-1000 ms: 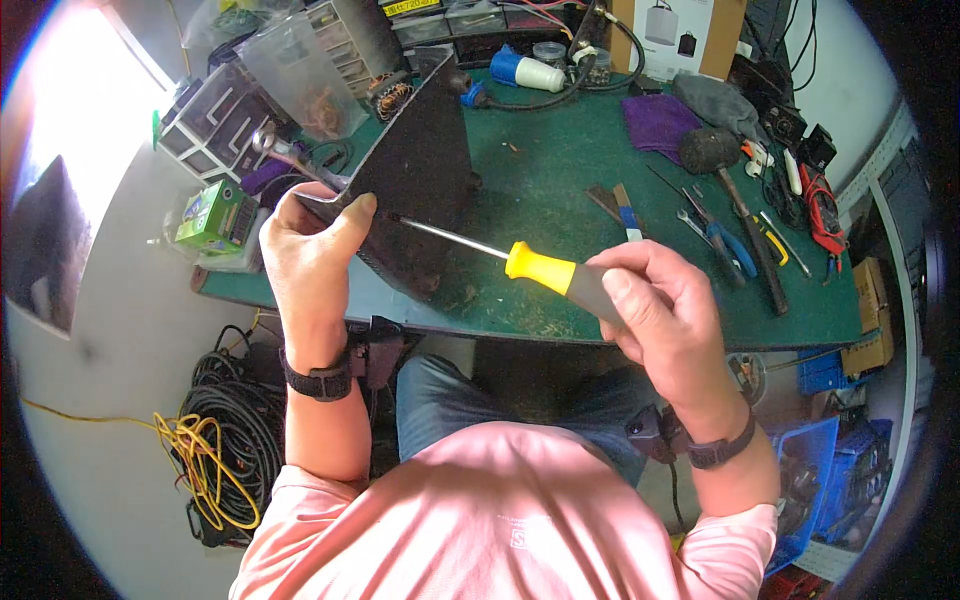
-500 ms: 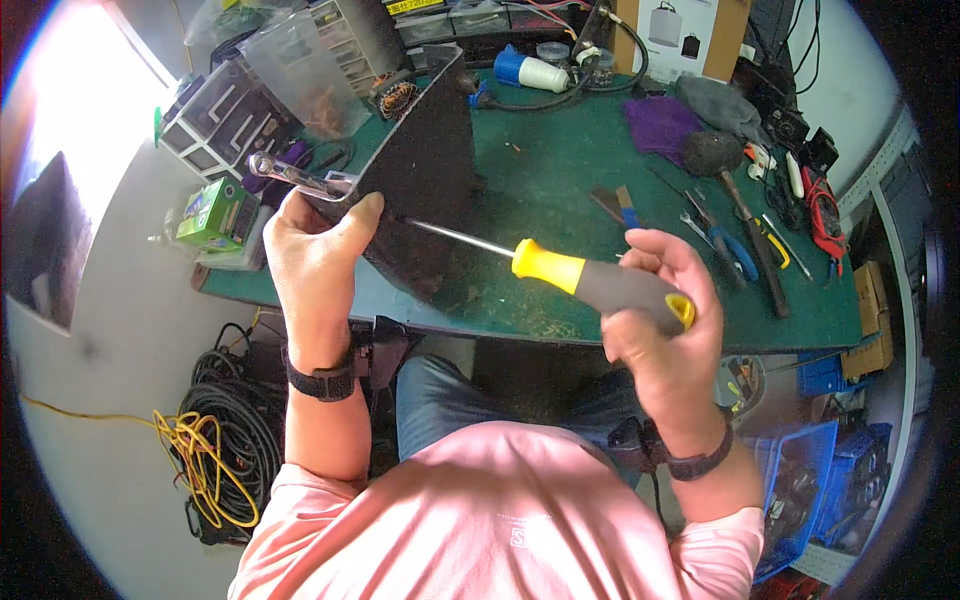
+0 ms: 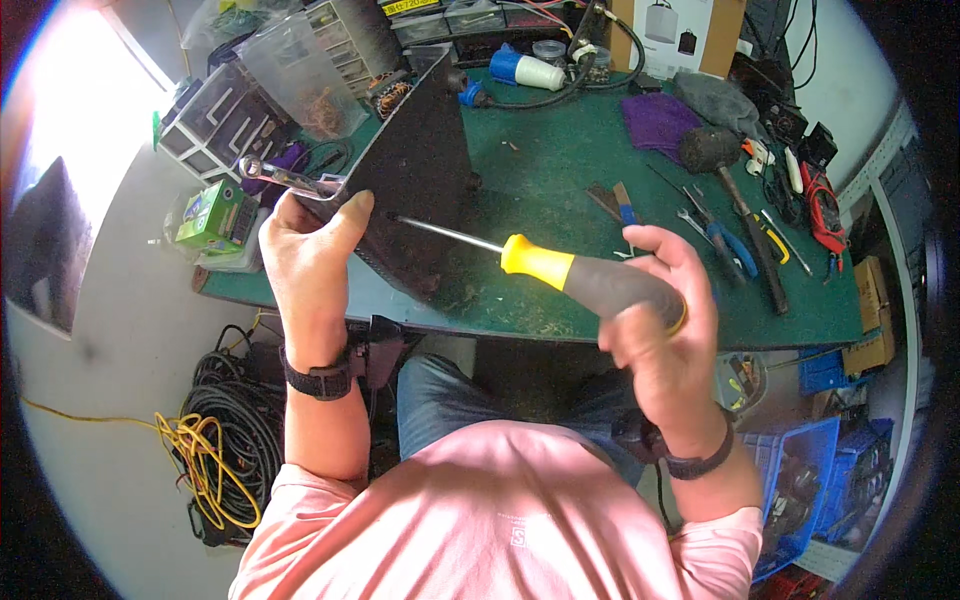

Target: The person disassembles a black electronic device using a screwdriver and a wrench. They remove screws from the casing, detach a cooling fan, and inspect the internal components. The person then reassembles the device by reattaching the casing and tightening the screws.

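My left hand is closed on the near left edge of a black box-like panel that stands tilted on the bench. Its thumb presses the near face, and the other fingers are hidden behind the edge. Just beyond these fingers a chrome wrench lies along the panel's far side; whether the fingers touch it I cannot tell. My right hand, slightly blurred, grips the end of a yellow and grey screwdriver loosely. The steel shaft points left, and its tip meets the panel's near face beside my left thumb.
Right of the panel lie a rubber mallet, pliers and a purple cloth on the green bench. A blue and white plug sits at the back. Coiled cables lie on the floor at left, blue crates at right.
The screwdriver, my right hand and the panel have shifted slightly left. The handle has turned within my right fingers. My left hand keeps its hold.
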Available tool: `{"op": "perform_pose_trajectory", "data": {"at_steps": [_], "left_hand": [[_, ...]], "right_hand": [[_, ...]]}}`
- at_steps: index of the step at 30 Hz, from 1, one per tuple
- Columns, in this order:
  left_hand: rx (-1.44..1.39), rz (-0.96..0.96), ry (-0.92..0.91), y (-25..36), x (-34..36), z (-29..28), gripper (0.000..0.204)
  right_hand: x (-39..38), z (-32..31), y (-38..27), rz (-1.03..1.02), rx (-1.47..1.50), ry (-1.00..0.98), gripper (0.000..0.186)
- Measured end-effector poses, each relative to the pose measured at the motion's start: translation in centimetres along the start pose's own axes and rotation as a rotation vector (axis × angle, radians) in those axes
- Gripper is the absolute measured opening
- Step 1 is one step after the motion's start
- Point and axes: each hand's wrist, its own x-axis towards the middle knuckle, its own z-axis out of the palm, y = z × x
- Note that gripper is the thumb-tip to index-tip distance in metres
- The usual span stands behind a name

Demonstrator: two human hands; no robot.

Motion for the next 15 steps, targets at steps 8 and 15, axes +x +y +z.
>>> {"op": "perform_pose_trajectory", "data": {"at_steps": [8, 15], "left_hand": [[0.021, 0.009, -0.010, 0.0, 0.1, -0.2, 0.018], [0.019, -0.011, 0.003, 0.0, -0.1, -0.3, 0.018]], "right_hand": [[1.1, -0.8, 0.7, -0.197, -0.185, -0.033, 0.030], [1.0, -0.8, -0.6, 0.003, -0.198, -0.025, 0.029]]}}
